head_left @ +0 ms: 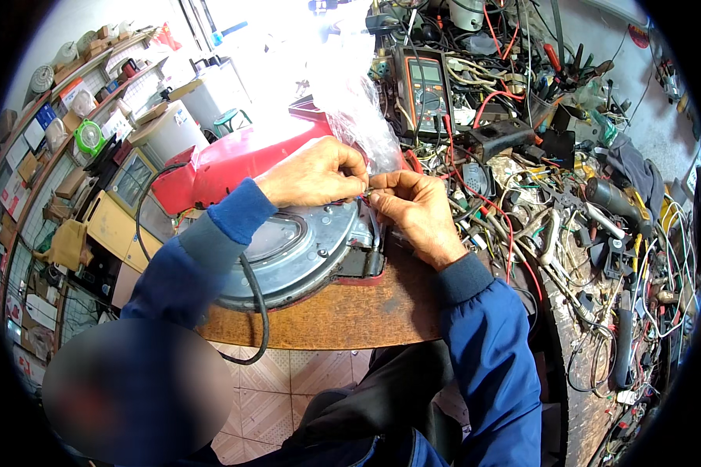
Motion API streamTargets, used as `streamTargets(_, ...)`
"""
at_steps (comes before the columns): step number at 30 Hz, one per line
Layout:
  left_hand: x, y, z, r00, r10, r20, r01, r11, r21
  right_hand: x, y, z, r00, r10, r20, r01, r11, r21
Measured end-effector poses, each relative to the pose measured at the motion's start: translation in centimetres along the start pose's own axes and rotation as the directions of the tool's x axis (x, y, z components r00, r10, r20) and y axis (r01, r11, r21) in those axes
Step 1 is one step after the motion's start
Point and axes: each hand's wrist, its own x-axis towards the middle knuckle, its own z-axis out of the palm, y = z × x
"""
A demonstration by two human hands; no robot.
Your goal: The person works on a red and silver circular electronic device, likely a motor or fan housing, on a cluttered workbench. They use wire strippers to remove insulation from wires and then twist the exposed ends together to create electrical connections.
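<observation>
My left hand (pixel 317 173) and my right hand (pixel 414 208) meet fingertip to fingertip above the right edge of a round grey metal appliance base (pixel 319 247). Both are closed in a pinch. Something tiny sits between the fingertips, perhaps a wire end, too small to make out. Just below the fingers, thin wires run down into an opened black compartment (pixel 360 265) at the base's side. Behind my left wrist rises the appliance's glossy red housing (pixel 241 159). A black cable (pixel 255 300) loops from the base over the table's front edge.
The wooden table (pixel 366 315) carries the appliance. A multimeter (pixel 427 87) with red and black leads stands behind my right hand. Clear plastic wrap (pixel 358 117) hangs behind the fingers. Tangled wires and tools (pixel 553 226) crowd the bench to the right. Loaded shelves (pixel 62 148) line the left wall.
</observation>
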Motion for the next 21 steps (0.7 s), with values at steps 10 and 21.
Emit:
streamTargets(10,0.3,0.3,0.0,0.998,-0.052,0.025,0.052,0.999,-0.009,0.3,0.7,-0.2,0.997,-0.075,-0.015,0.074,0.993,-0.089)
streamTargets(21,0.9,1.4,-0.7,0.987,-0.102,0.124,0.107,0.994,-0.032,0.2,0.7,-0.2,0.997,-0.042,-0.059,0.038,0.997,-0.061)
